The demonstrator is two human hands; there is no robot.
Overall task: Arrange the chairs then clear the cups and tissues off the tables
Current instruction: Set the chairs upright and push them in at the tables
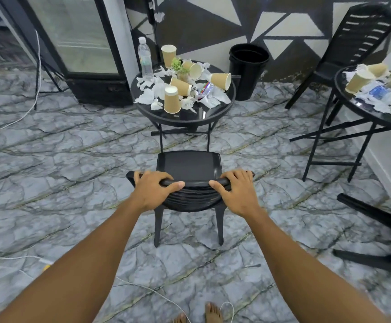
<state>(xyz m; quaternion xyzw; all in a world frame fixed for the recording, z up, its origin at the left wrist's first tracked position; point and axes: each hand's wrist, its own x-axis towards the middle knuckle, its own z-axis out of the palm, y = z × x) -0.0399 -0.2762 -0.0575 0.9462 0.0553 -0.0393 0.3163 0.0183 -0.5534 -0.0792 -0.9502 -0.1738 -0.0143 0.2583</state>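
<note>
The left grip (153, 191) is wrapping round the top rail of the black chair (188, 164), with its fingers curled over the far side and its thumb lying along the near edge. The right grip (235, 191) is clasping the same rail a little to the right, in a mirrored hold. The chair is standing upright on the floor (73, 159), its seat reaching away from both grips. Straight beyond the grips, past the seat, a round table (185, 117) is carrying paper cups (172, 100), some upright and some tipped over. It is also carrying crumpled tissues (146, 96), a water bottle (145, 58) and a small plant (178, 65). Further beyond and slightly right, a black bin (248, 68) is standing. Well right of the right grip, a second table (371, 116) is holding more cups and tissues. Another chair (362, 36) is standing behind it, and an overturned chair (381, 224) is lying nearer.
</note>
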